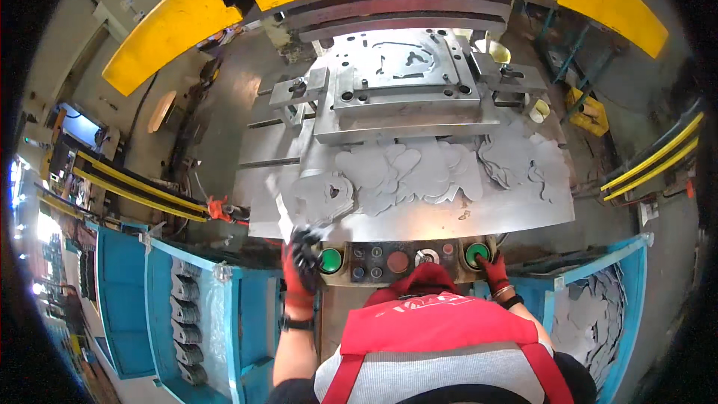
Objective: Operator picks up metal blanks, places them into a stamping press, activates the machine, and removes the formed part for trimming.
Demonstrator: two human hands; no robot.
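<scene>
Green button [477, 253] lies just above right hand [494, 269], touching its fingertips.

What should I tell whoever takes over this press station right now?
Left hand: gloved, beside the left green button, gripping a flat grey blank that looks blurred.
Right hand: gloved, at the right green button, grip empty.
Die: looks empty, though it is hard to tell.
Cut grey parts lie piled on the press table in front of the die.
Right blue bin holds stacked blanks.
Left: probably loading the blank, then clearing the pile.
</scene>
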